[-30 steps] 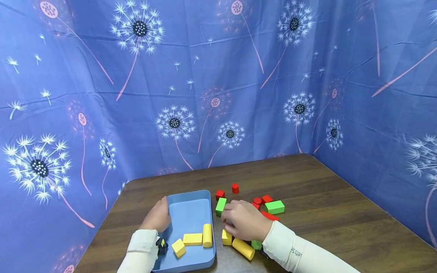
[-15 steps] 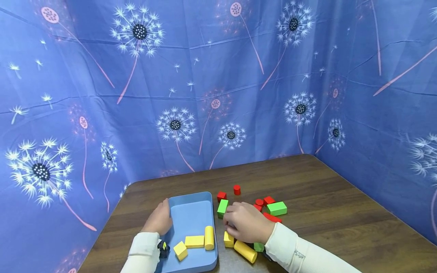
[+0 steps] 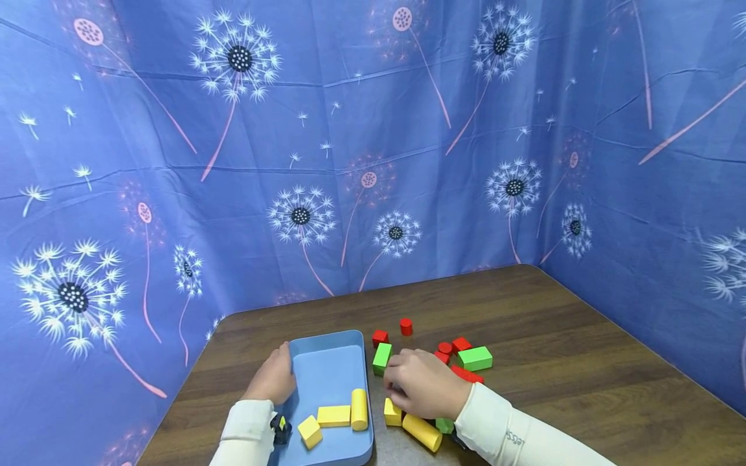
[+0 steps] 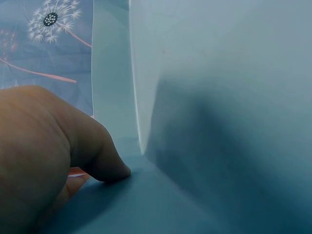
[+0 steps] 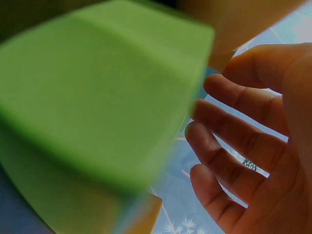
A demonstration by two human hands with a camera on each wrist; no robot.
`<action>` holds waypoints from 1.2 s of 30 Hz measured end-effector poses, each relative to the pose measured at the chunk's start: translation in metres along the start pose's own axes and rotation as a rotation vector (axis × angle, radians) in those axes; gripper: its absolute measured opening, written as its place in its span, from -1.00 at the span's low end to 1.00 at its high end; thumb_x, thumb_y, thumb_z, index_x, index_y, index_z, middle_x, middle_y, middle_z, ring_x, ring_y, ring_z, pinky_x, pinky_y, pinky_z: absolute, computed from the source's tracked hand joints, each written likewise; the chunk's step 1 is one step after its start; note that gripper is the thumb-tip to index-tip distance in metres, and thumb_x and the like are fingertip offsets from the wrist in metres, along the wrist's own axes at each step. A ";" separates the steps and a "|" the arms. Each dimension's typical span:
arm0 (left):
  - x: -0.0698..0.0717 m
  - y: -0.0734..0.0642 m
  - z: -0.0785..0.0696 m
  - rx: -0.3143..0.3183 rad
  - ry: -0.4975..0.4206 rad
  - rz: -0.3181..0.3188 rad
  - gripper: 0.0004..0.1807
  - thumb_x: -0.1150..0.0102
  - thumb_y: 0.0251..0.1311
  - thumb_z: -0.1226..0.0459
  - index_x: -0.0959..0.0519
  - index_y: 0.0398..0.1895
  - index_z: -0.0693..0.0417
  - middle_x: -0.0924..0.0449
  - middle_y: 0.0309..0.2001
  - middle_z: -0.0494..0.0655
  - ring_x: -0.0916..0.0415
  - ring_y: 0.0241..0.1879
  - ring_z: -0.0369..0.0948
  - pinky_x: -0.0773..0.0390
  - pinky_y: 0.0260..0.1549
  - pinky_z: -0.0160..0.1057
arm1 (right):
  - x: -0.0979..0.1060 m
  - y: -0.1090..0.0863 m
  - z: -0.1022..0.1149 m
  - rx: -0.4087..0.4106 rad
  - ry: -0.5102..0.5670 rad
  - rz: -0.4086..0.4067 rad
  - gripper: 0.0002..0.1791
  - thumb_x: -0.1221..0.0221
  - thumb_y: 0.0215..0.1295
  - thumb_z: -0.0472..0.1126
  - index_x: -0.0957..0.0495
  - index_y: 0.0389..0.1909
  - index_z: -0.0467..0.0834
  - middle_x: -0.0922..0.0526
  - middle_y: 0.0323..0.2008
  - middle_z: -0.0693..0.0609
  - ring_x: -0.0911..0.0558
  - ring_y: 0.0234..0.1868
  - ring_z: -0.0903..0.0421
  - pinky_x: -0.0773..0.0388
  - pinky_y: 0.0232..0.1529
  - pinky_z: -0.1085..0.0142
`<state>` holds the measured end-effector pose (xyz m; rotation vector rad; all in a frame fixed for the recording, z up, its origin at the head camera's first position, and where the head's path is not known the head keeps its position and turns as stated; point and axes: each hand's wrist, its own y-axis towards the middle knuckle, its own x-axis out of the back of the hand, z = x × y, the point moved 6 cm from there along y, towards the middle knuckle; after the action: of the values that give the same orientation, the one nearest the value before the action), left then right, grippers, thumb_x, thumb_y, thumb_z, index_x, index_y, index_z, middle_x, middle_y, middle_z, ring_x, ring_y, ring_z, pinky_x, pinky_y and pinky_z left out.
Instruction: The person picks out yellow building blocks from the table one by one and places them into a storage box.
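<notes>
My left hand [image 3: 272, 375] grips the left wall of a blue tray [image 3: 327, 342], the thumb [image 4: 100, 153] pressed on the inside and fingers partly showing outside. My right hand [image 3: 428, 383] is low over the blocks right of the tray, fingers loosely bent. In the right wrist view the fingers [image 5: 239, 124] are spread, with nothing seen between them. Its fingertips are close over a yellow cube [image 3: 393, 412]. Beneath the wrist lie a yellow cylinder [image 3: 423, 433] and a partly hidden green block [image 3: 445, 425], whose facets [image 5: 102, 87] loom large in the right wrist view.
Inside the tray lie a yellow cube [image 3: 310, 432], a yellow rectangular block [image 3: 334, 416] and a yellow cylinder [image 3: 359, 410]. Green blocks [image 3: 474, 358] and several red blocks [image 3: 462, 344] are scattered on the wooden table [image 3: 536, 336]. A blue dandelion-print curtain [image 3: 373, 129] surrounds the table.
The whole head view has shifted slightly down and right. Both hands keep their places against the tray and blocks, and no block has visibly moved.
</notes>
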<state>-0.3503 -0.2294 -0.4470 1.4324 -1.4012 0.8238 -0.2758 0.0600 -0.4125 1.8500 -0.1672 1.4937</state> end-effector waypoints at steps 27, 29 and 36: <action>0.013 0.007 0.003 0.028 -0.004 0.019 -0.26 -0.08 0.34 0.44 -0.08 0.51 0.56 -0.32 0.39 0.53 -0.36 0.38 0.37 -0.44 0.32 0.34 | -0.001 0.012 0.006 0.074 0.075 0.077 -0.89 -0.29 0.35 0.07 -0.69 -0.33 0.17 -0.64 -0.37 0.31 -0.49 -0.39 0.43 -0.50 -0.36 0.52; 0.012 0.005 0.005 0.036 -0.005 0.023 -0.26 -0.09 0.34 0.44 -0.07 0.52 0.56 -0.31 0.40 0.53 -0.36 0.38 0.36 -0.44 0.32 0.34 | -0.003 0.011 0.008 0.079 0.087 0.090 -0.85 -0.28 0.37 0.10 -0.71 -0.29 0.16 -0.65 -0.34 0.31 -0.49 -0.39 0.45 -0.50 -0.36 0.54; 0.001 0.001 0.004 0.031 -0.033 0.042 -0.25 -0.08 0.35 0.43 -0.06 0.53 0.55 -0.30 0.41 0.52 -0.35 0.39 0.36 -0.42 0.33 0.35 | -0.002 0.002 0.011 0.095 0.093 0.097 -0.78 -0.28 0.35 0.14 -0.75 -0.24 0.11 -0.67 -0.32 0.31 -0.48 -0.42 0.47 -0.46 -0.42 0.57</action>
<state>-0.3520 -0.2330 -0.4474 1.4503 -1.4538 0.8553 -0.2687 0.0509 -0.4133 1.8651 -0.1451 1.6769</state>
